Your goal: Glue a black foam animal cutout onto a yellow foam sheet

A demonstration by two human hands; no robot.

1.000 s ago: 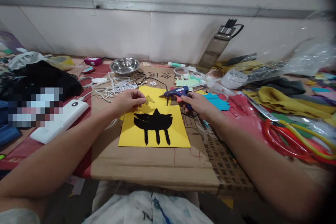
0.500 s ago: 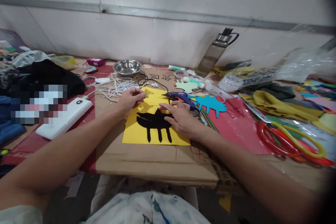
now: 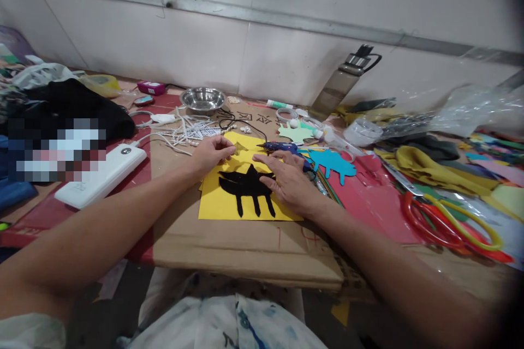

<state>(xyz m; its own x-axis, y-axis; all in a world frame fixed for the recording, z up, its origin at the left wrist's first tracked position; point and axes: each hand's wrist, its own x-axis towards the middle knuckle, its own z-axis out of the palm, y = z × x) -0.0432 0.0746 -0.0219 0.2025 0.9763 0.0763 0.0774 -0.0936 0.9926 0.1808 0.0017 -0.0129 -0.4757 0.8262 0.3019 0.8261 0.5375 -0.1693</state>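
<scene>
A yellow sheet (image 3: 216,202) lies on a brown cardboard (image 3: 229,251) in front of me, with a black cut-out shape (image 3: 248,188) stuck on it. My left hand (image 3: 213,154) pinches a small yellow paper piece (image 3: 239,147) at the sheet's far left corner. My right hand (image 3: 284,180) lies flat with its fingers spread on the sheet's right side, touching the black shape. A blue glue gun (image 3: 282,147) rests on the table just beyond my right hand.
A steel bowl (image 3: 202,100), white cords (image 3: 176,133) and a white power bank (image 3: 102,174) sit at the left. Blue (image 3: 333,162) and green (image 3: 295,132) paper cut-outs, a water bottle (image 3: 341,82), red and yellow scissors (image 3: 454,218) and heaped felt (image 3: 429,161) fill the right.
My right hand set the glue gun down beyond the sheet and came to lie flat on the yellow sheet beside the black shape. My left hand kept its pinch.
</scene>
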